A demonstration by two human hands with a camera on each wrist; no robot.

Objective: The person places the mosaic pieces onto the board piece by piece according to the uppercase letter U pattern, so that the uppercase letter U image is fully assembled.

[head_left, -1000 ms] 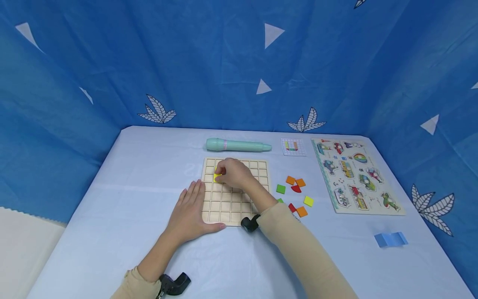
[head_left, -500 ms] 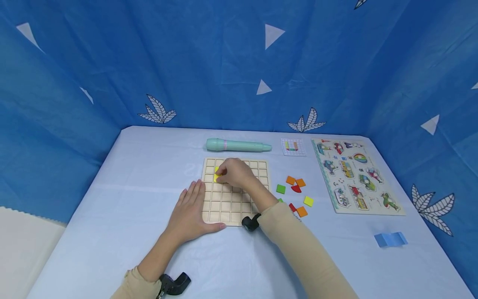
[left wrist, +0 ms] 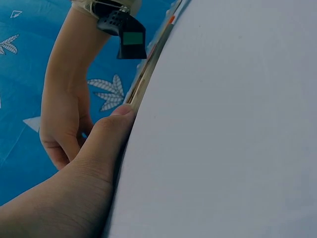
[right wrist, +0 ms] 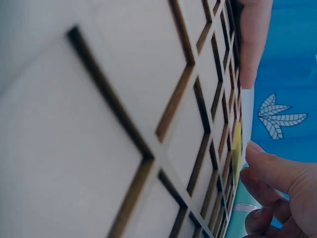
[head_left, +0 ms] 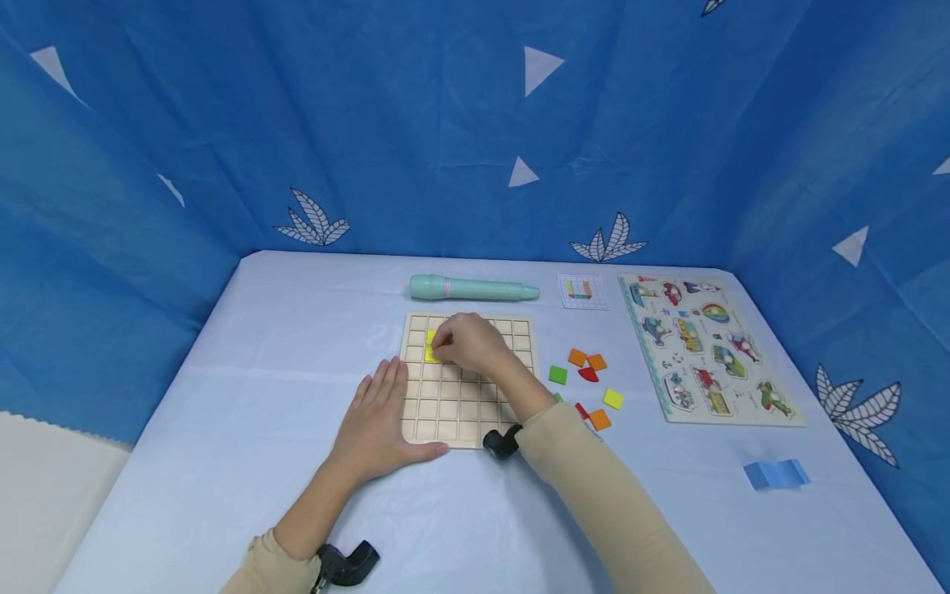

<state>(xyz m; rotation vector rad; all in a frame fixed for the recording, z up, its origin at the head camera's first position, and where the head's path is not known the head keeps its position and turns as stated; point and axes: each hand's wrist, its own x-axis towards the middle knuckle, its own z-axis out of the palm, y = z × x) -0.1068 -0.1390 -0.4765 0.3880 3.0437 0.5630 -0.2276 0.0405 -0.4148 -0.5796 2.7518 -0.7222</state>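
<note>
A pale wooden grid board [head_left: 439, 410] lies in front of me. My left hand [head_left: 374, 425] rests flat along its left side with the fingers straight; in the left wrist view its thumb [left wrist: 111, 131] lies against the board's edge. Yellow pieces [head_left: 430, 348] sit in cells near the board's upper left. Over the board, my right hand [head_left: 469, 342] has bent fingers, its tips right beside the yellow pieces. From the right wrist, the thumb and index fingertips appear close to the yellow piece [right wrist: 237, 151] without pinching it, and the other fingers are curled in.
Right of the board lie loose green [head_left: 558, 375], orange [head_left: 599, 420], red [head_left: 588, 374] and yellow [head_left: 613, 399] pieces. Behind stand a mint-green pen-shaped object [head_left: 475, 289] and a pattern card [head_left: 584, 292]. A picture puzzle board [head_left: 705, 351] and folded blue strip [head_left: 777, 474] lie further right.
My right hand has shifted slightly rightward, and more of the yellow pieces shows beside its fingertips. The left hand stays where it was.
</note>
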